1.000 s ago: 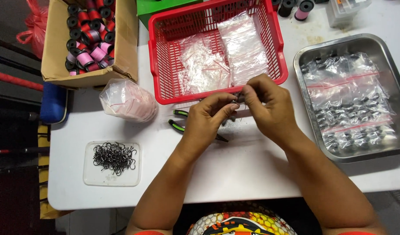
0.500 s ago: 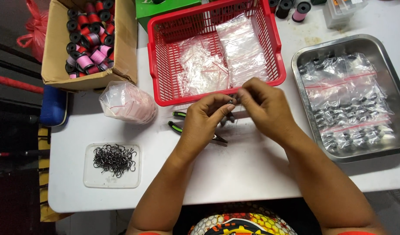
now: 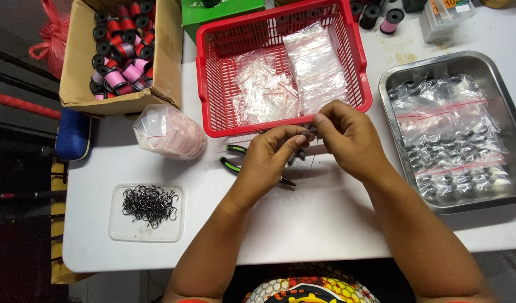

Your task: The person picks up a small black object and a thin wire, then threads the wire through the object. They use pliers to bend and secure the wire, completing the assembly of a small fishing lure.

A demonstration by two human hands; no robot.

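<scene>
Fingertips of both hands meet over the white table (image 3: 325, 224), just in front of the red basket (image 3: 210, 78). Between them sits a small dark metal piece (image 3: 311, 133), pinched by the thumb and forefinger of the left hand (image 3: 272, 160) from one side and by the fingertips of the right hand (image 3: 350, 137) from the other. What kind of piece it is, too small to tell. Remaining fingers of both hands curled in. Both forearms rise from the bottom edge and converge toward the piece; wrists roughly level, knuckles up.

Directly under the left hand: pliers with green-and-black handles (image 3: 234, 158) flat on the table, handles pointing left, jaws partly hidden by the hand.

Red basket: holds clear plastic bags (image 3: 314, 67), flat, some with red seal strips. Left of the basket, a bulging clear bag of smaller bags (image 3: 169, 132). Near-left, a shallow clear tray (image 3: 116, 230) with a heap of dark hooks (image 3: 150, 204).

Right: metal tray (image 3: 392, 95) holding clear bags of small dark parts (image 3: 454, 140), red seal strips across them.

Far left: open cardboard box (image 3: 81, 62) of spools (image 3: 120, 45), red, pink and black. Behind the basket, a green box (image 3: 221, 12); a few loose spools (image 3: 381, 14) at the top edge.
</scene>
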